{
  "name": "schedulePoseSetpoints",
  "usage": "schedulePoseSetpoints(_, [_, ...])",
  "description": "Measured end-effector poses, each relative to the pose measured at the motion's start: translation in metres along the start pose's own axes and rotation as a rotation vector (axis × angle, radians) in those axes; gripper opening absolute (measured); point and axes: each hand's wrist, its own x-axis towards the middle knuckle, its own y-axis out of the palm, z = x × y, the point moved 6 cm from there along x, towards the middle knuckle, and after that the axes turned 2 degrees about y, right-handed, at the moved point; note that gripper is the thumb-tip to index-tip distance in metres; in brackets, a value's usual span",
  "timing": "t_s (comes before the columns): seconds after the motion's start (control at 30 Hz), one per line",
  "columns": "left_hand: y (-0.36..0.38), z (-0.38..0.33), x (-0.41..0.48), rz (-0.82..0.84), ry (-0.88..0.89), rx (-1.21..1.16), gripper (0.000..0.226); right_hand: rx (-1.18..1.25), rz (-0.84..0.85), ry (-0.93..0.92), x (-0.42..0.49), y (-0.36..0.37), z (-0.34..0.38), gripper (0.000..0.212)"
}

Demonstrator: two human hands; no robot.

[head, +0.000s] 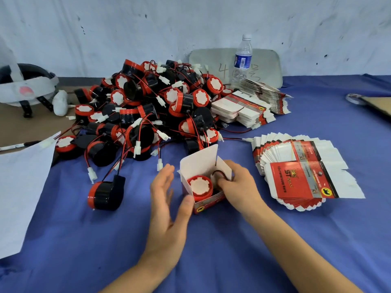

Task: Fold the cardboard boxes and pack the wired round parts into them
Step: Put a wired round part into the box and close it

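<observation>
the left hand (167,199) is spread open, fingers straight and blurred, its thumb touching the near left corner of the cardboard box (208,205). the box stands between both hands on the blue cloth (211,250), its top flaps up and its white inside showing. the right hand (237,185) reaches in from the other side with its fingers curled over the box wall, fingertips down on the looped wire (219,172). it seems to pinch the wire, though a plain press cannot be ruled out.

the round part (200,185), red-rimmed with a white face, sits inside the box just left of those fingertips.

left of the open hand, apart from it, a single loose part (105,195) lies on its side. beyond both hands rises the big pile of parts (152,106), tangled in red and black leads. just right of the gripping hand lies a fanned stack of flat boxes (302,176), and more flat stacks (243,111) sit further back beside a water bottle (243,58). far left of the open hand lies a white sheet (21,187).
</observation>
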Motion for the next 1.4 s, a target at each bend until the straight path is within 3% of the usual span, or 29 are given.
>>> schedulePoseSetpoints(0.1, [0.018,-0.001,-0.002,0.097,0.029,-0.026,0.062,0.097,-0.037,-0.025,-0.004,-0.002,-0.001,0.038])
schedulePoseSetpoints(0.2, [0.03,-0.001,0.012,0.036,0.03,0.008,0.067,0.098,-0.02,-0.066,-0.009,-0.002,0.001,0.041])
schedulePoseSetpoints(0.43, [0.037,0.018,0.034,0.019,-0.039,-0.011,0.073,0.373,0.072,-0.055,-0.012,-0.008,0.009,0.033])
schedulePoseSetpoints(0.53, [0.034,0.016,0.032,0.019,-0.047,-0.008,0.082,0.227,0.0,-0.131,-0.01,-0.012,0.011,0.045])
schedulePoseSetpoints(0.73, [0.036,0.014,0.031,0.039,-0.027,0.023,0.088,0.12,-0.153,-0.214,-0.01,-0.014,0.01,0.043])
schedulePoseSetpoints(0.9, [0.04,0.019,0.031,0.119,-0.091,-0.19,0.058,0.051,-0.175,-0.16,-0.005,-0.015,0.01,0.053])
schedulePoseSetpoints(1.07, [0.036,0.027,0.034,0.104,-0.218,-0.298,0.053,0.063,-0.117,-0.116,-0.004,-0.01,0.007,0.063])
schedulePoseSetpoints(1.17, [0.036,0.028,0.036,0.124,-0.235,-0.281,0.06,0.157,-0.039,-0.149,-0.008,-0.009,0.01,0.052])
schedulePoseSetpoints(1.27, [0.033,0.028,0.041,0.155,-0.238,-0.27,0.061,0.334,0.174,-0.135,-0.01,-0.009,0.012,0.028])
schedulePoseSetpoints(1.4, [0.03,0.03,0.048,0.225,-0.271,-0.202,0.063,0.609,0.431,0.04,-0.008,-0.01,0.013,0.033])
